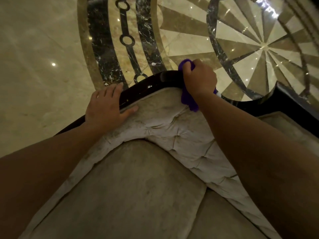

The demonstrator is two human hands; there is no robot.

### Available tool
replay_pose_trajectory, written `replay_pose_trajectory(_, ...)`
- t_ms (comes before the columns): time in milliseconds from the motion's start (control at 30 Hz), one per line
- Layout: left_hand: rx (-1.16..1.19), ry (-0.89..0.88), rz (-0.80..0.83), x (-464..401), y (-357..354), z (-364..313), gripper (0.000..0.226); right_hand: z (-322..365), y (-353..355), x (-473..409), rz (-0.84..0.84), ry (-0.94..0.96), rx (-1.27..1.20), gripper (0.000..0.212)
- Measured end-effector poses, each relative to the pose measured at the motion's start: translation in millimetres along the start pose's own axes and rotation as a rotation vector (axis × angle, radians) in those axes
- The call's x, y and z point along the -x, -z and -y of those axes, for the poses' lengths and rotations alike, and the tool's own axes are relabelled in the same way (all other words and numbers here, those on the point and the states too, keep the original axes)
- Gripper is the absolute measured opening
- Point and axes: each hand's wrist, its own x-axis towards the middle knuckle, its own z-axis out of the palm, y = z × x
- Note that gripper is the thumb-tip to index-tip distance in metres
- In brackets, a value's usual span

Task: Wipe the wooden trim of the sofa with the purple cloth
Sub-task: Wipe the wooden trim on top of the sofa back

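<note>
right hand (200, 78): curled tight round the purple cloth (189, 100), pressing it on top of the wooden trim (138, 90) – a bunched cloth is easier to push along.
purple cloth: on the curved top of the trim, some poking out past the fingers, some hanging down onto the sofa back (172, 125).
left hand (105, 107): flat with straight fingers, resting on the trim and holding nothing – it looks like it keeps the person steady.
wooden trim: dark and shiny, running along the top of the padded back.
floor (43, 49): shiny patterned stone, behind the sofa.
</note>
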Motion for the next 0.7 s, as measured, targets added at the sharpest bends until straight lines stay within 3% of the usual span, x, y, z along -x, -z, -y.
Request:
replay_pose_trajectory(200,0.16,-0.049,-0.047,-2.6,6.2,-2.5,0.087,-32.1,6.0,6.7,-0.04,-0.188,-0.048,0.038)
replay_pose_trajectory(367,0.299,-0.246,-0.143,-26.6,18.9,-83.0,0.072,-33.4,8.7,16.1,-0.04,-0.149,0.0,0.042)
replay_pose_trajectory(500,0.221,-0.351,-0.124,-70.2,26.1,-135.5,0.067,-39.3,7.7,18.3,-0.042,-0.144,0.027,0.042)
replay_pose_trajectory(700,0.065,-0.281,-0.137,-98.2,15.0,-153.1,0.057,-65.1,13.3,31.8,-0.068,-0.1,0.253,0.044)
